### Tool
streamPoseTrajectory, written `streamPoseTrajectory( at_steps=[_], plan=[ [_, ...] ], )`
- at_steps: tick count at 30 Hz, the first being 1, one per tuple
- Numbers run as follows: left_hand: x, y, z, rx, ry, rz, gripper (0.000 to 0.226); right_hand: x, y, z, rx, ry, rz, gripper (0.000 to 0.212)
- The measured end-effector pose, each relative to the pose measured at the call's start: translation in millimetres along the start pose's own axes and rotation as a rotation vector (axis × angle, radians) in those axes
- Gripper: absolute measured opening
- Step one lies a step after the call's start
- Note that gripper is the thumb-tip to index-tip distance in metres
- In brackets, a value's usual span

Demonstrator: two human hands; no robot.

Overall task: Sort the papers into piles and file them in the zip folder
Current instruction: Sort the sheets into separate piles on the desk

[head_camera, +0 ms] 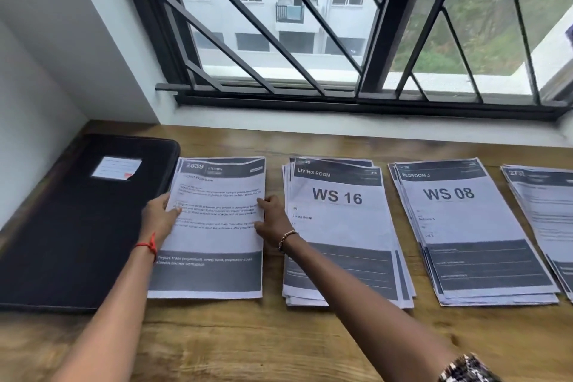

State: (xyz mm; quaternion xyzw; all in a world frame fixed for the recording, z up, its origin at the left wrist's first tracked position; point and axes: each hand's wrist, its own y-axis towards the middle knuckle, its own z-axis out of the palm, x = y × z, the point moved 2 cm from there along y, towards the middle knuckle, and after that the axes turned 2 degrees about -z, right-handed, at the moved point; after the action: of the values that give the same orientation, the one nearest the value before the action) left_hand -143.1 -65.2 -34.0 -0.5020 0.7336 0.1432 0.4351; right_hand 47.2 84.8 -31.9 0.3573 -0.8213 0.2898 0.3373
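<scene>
Paper pile | left fingers pinch left edge | right fingers curled on right edge

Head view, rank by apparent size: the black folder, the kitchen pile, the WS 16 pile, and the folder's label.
1. folder
2. kitchen pile and WS 16 pile, too alike to rank
3. label, smallest

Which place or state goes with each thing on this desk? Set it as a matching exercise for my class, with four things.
Things:
1. folder
2. kitchen pile
3. WS 16 pile
4. WS 08 pile

Places or states:
a. third from the left
b. held by left hand and right hand
c. fourth from the left
d. far left, black

Pairs: 1-d, 2-b, 3-a, 4-c
</scene>
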Motion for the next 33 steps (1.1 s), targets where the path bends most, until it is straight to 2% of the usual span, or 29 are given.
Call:
streamPoseTrajectory(
  at_steps=[6, 9, 12, 15, 20, 23, 25, 28, 31, 33],
  plan=[
    [-16, -8, 6, -0.144, 0.215, 0.072, 0.035, 2, 9, -2, -0.056, 0.008, -0.047, 0.05],
    [-25, -17, 14, -0.231, 0.372, 0.066, 0.028, 1, 9, -7, -0.13, 0.045, -0.065, 0.04],
    [-45, -29, 31, -0.314, 0.416, 0.181, 0.038, -8, 4, -21, -0.251, 0.039, -0.088, 0.028],
    [-69, -37, 65, -0.184, 0.387, 0.4, 0.048, -23, -3, -42, -0.376, -0.034, -0.094, 0.025],
    [-109, -69, 138, 0.244, 0.32, 0.645, 0.072, -68, -28, -82, -0.443, -0.2, -0.062, 0.031],
    [-113, -84, 174, 0.421, 0.475, 0.63, 0.092, -98, -51, -103, -0.47, -0.262, 0.044, 0.045],
    [-109, -93, 188, 0.456, 0.496, 0.538, 0.096, -116, -67, -115, -0.492, -0.299, 0.13, 0.052],
    [-106, -104, 199, 0.408, 0.413, 0.437, 0.088, -135, -87, -125, -0.5, -0.351, 0.264, 0.055],
    [-103, -110, 201, 0.342, 0.323, 0.375, 0.082, -142, -96, -129, -0.566, -0.191, 0.353, 0.057],
    [-102, -112, 201, 0.324, 0.312, 0.36, 0.08, -140, -95, -131, -0.655, -0.08, 0.341, 0.058]
  ],
)
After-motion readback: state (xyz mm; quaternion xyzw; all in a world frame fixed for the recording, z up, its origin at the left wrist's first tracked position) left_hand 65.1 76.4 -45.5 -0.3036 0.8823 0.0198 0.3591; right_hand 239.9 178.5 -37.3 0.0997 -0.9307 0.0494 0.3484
